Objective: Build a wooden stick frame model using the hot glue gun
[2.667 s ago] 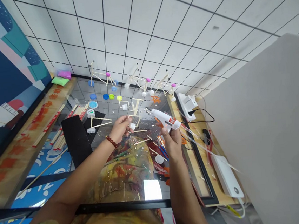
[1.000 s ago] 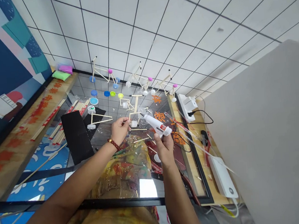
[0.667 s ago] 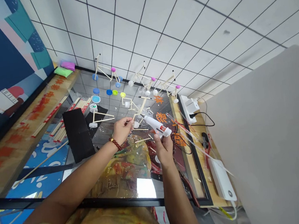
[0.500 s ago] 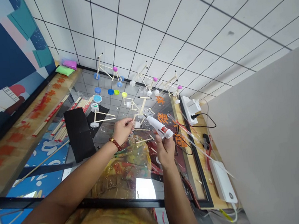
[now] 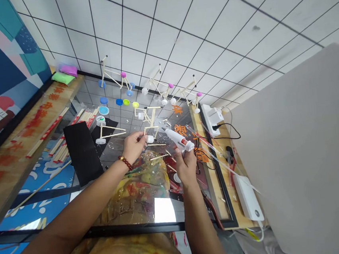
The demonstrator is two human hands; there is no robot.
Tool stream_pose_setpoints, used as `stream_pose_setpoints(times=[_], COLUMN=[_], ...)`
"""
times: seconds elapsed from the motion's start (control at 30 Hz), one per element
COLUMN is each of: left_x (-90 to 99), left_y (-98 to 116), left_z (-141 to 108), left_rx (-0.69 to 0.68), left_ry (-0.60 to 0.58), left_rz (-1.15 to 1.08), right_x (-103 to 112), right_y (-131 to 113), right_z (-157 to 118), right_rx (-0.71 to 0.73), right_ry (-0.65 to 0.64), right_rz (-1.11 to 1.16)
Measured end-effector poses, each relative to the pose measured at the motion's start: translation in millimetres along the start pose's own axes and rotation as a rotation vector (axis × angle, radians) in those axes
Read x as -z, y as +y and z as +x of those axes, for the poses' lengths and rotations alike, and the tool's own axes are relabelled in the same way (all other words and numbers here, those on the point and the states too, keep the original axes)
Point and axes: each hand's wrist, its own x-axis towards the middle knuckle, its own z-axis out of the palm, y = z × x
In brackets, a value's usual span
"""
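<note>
My left hand (image 5: 134, 147) pinches a small frame of wooden sticks (image 5: 153, 118) at its near left side, close to a white bottle cap (image 5: 150, 139) on it. The frame rests low over the glass tabletop. In my right hand (image 5: 187, 167) is a white glue gun (image 5: 177, 136), its dark nozzle pointing left toward the frame, with a small gap between them. To the left stands another stick piece (image 5: 112, 131) with white caps. Loose sticks (image 5: 159, 157) and small scraps lie just in front of the hands.
Several stick models with caps and pink tops, one a blue-wheeled model (image 5: 124, 83), line the wall. Coloured caps (image 5: 119, 102) sit before them. At left are a black card (image 5: 83, 153) and stick bundles (image 5: 66, 143). A power strip (image 5: 212, 119), cords and pliers (image 5: 231, 163) lie right.
The glue gun has drawn slightly right, away from the stick frame. My left hand keeps its pinch on the frame. The whole view has shifted a little.
</note>
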Motion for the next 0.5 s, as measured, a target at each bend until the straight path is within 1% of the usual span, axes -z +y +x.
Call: stream_pose_setpoints(times=[0.13,0.2,0.27,0.4,0.43,0.5], left_x=[-0.2,0.2,1.0,2.8,3.2,4.1], left_y=[-1,0,1,3,3,3], left_z=[1,1,1,1,2,2], left_rx=[0.004,0.011,0.017,0.009,0.012,0.027], left_ry=[-0.001,-0.004,-0.002,0.002,0.001,-0.011], left_rz=[0.002,-0.023,-0.059,-0.138,-0.153,-0.170], right_x=[-2,-4,-6,-11,-12,-13], right_y=[6,10,11,5,2,-2], right_z=[3,8,14,28,30,34], right_rx=[-0.024,-0.011,0.031,0.085,0.083,0.079], right_ry=[0.020,0.035,0.011,-0.151,-0.190,-0.251], right_rz=[0.077,0.031,-0.152,-0.657,-0.742,-0.842])
